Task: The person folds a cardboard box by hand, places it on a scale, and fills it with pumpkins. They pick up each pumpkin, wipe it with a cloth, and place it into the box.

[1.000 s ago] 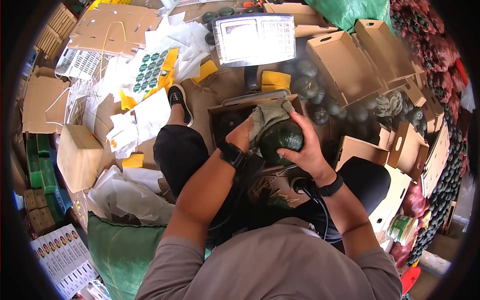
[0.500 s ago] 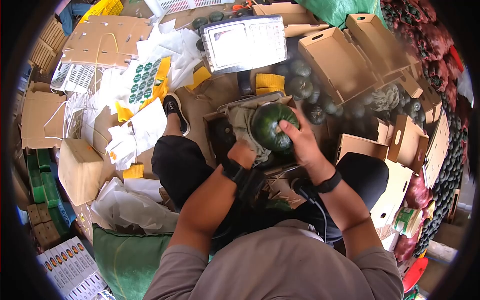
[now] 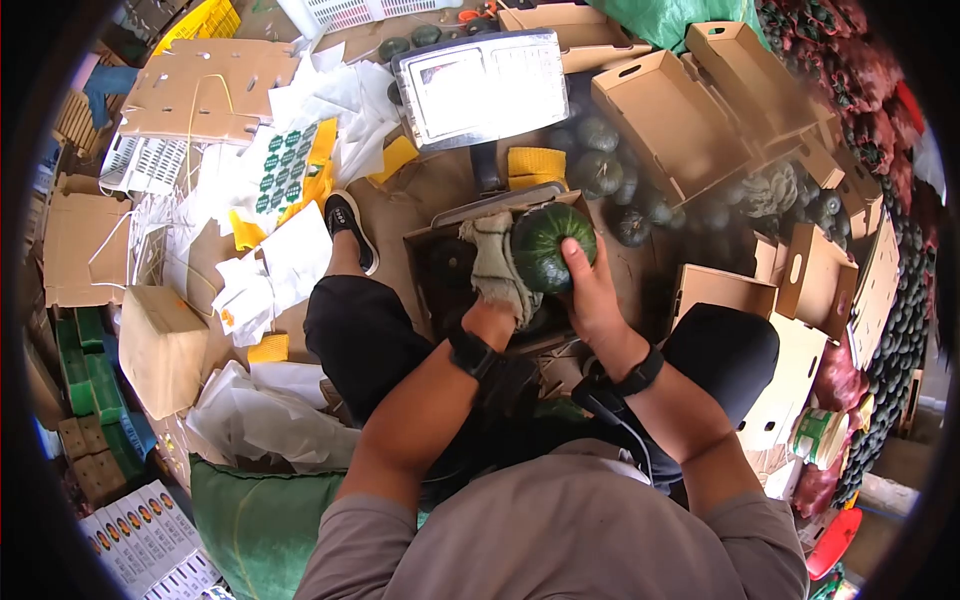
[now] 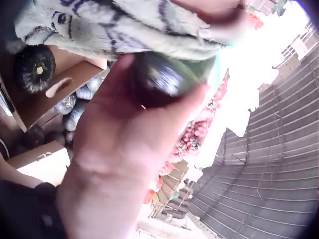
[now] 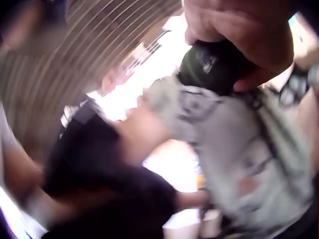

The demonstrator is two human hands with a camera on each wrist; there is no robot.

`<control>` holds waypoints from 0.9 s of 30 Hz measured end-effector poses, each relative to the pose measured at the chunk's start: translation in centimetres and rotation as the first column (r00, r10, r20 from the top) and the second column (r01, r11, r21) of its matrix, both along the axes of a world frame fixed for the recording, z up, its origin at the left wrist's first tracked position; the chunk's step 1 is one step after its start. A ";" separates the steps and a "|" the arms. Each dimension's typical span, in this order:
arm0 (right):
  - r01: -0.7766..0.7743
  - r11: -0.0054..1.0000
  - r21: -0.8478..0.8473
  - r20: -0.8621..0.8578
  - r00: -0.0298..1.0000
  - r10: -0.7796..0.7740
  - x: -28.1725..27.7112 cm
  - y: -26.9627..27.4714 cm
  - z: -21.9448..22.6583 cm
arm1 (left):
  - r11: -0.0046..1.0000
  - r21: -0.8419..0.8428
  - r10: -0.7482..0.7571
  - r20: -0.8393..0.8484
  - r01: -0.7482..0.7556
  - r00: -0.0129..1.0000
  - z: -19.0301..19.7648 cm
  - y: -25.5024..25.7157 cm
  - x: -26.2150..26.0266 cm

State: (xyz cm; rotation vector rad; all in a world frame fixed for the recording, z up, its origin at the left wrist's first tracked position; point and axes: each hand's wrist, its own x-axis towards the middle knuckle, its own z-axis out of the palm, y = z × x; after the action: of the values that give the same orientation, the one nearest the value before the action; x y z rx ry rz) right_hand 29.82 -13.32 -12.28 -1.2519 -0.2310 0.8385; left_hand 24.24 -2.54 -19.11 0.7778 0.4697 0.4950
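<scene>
My right hand (image 3: 600, 305) grips a round, dark green kabocha squash (image 3: 540, 255) from its right side, with the thumb across the top. My left hand (image 3: 490, 322) holds a pale greenish cloth (image 3: 493, 260) against the squash's left side; the cloth hides most of its fingers. In the left wrist view the cloth (image 4: 124, 30) lies right along the squash (image 4: 159, 79). Both hands are over an open cardboard box (image 3: 425, 290), in which another dark squash (image 3: 455, 262) sits at the left. The right wrist view is blurred, with the squash (image 5: 212, 67) above the cloth (image 5: 224, 129).
A scale (image 3: 480, 90) stands beyond the box. Several squashes (image 3: 600, 175) lie on the floor to its right, near empty cardboard trays (image 3: 665, 130). White paper sheets (image 3: 300, 245) and a taped carton (image 3: 162, 350) are at the left. Red net sacks (image 3: 850, 60) line the far right.
The squash has been turned in my right hand and moved slightly away from my body. My left hand has drawn back with the cloth from the squash's far side to its left side.
</scene>
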 end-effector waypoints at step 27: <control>0.194 0.949 -0.247 0.871 0.473 0.130 0.6 0.6 -0.9 | 0.539 0.841 0.110 -0.026 -0.037 0.994 7.3 -0.9 -2.1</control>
State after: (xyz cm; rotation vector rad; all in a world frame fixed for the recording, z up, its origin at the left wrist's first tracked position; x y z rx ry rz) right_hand 30.38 -12.74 -13.15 -1.9313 -0.9499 0.0793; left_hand 22.17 -3.46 -11.81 1.7423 0.3108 0.7925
